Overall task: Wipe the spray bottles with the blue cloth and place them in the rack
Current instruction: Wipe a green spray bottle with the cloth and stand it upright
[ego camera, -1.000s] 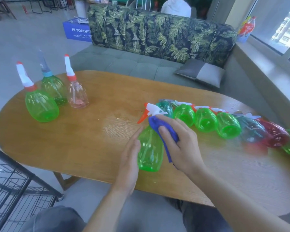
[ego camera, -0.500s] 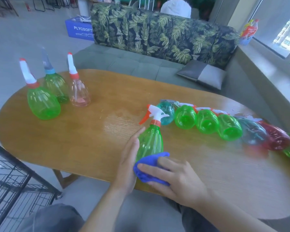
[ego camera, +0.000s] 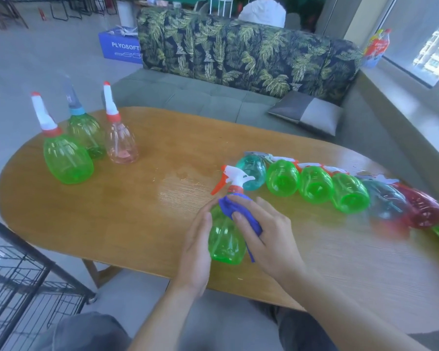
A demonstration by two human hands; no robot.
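The right hand [ego camera: 266,236] has carried the blue cloth [ego camera: 238,211] from the base of the green bottle [ego camera: 226,239] back up to its shoulder just under the white and orange trigger head [ego camera: 235,178], so the wiping stroke is running up and down the body and this bottle is probably close to clean, though not yet ready for the rack. Its grip is curled round the cloth, pressing it to the bottle, which stands upright on the table [ego camera: 137,219] near the front edge. The left hand [ego camera: 197,252] lies flat along the bottle's other side with straight fingers, steadying it rather than clasping. Low on the left, the black wire rack [ego camera: 23,282] stands beside the table. Beyond the hands a damp patch [ego camera: 185,183] shines on the wood. To the right a row of bottles [ego camera: 340,191] lies on its side, seemingly waiting to be wiped. Three upright bottles [ego camera: 86,148] stand well apart at the far left. Nothing blocks the way to the rack.
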